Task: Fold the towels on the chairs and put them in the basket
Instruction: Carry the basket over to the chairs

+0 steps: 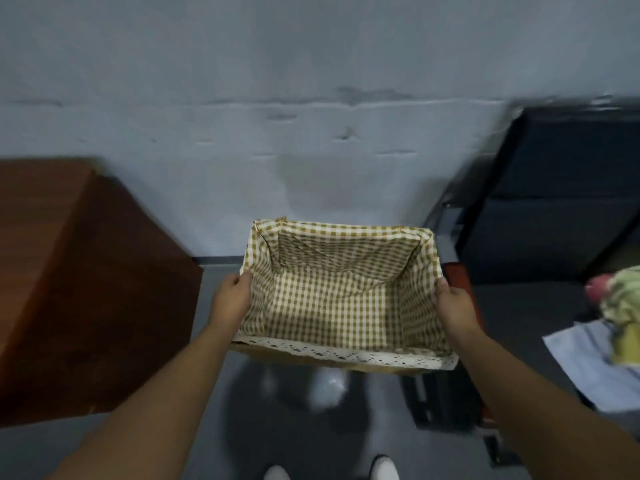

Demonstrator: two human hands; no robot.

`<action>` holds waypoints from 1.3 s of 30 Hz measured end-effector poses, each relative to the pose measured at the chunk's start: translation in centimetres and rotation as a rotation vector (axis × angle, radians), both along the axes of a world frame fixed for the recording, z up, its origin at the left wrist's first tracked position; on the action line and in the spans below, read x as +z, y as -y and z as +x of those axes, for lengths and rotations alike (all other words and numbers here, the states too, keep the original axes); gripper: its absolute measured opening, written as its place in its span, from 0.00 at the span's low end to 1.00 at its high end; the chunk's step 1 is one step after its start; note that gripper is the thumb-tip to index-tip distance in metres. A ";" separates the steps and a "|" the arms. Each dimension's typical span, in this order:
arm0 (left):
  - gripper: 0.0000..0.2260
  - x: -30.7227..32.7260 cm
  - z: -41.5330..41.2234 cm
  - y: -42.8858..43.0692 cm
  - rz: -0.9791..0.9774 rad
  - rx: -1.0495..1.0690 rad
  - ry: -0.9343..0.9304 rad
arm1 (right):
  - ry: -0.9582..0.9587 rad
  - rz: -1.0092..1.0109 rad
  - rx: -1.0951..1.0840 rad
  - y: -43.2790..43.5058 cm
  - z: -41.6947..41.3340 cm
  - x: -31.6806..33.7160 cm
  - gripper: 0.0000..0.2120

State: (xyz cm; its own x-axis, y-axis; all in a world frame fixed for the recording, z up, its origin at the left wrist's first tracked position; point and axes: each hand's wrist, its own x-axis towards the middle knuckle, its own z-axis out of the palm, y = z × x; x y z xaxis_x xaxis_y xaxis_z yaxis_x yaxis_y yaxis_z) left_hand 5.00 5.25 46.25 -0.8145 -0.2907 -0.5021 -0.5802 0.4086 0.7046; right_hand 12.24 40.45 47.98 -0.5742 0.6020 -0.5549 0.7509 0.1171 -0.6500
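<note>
The basket (341,355) sits in the middle of the frame, held up over the grey floor (374,441) between two bare hands. Its tan-and-white checked lining shows right down to the bottom, and a white lace edge runs along the near rim. The left hand (231,296) grips the left rim with the thumb hooked over onto the lining; the other fingers curl round the outside, mostly hidden. The right hand (454,303) grips the right rim the same way — thumb tip on the cloth edge, fingers wrapped out of sight behind the wall.

At the right edge of the frame, well apart from the basket, a pale blue towel (585,365) lies spread out, with a blurred yellow-green bundle (621,315) touching its far side. A brown wooden cabinet (86,289) fills the left — a dark chair (561,188) stands at upper right.
</note>
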 end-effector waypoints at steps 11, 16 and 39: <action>0.15 16.6 6.7 -11.8 0.044 -0.132 -0.219 | -0.162 0.011 -0.085 -10.8 10.4 17.1 0.22; 0.17 18.1 12.0 -18.3 0.060 -0.079 -0.238 | -0.175 0.025 -0.009 -18.0 14.6 18.1 0.24; 0.18 14.7 22.2 -23.7 -0.012 0.442 -0.146 | -0.125 -0.106 0.432 -24.3 7.8 13.8 0.25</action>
State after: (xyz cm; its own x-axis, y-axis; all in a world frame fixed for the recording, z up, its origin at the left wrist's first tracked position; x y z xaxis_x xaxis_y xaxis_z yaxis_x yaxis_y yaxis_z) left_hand 27.24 28.91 60.95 -0.6730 -0.6311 -0.3858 -0.5953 0.1526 0.7889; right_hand 20.08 64.73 61.73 -0.8263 0.2362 -0.5113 0.5631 0.3302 -0.7575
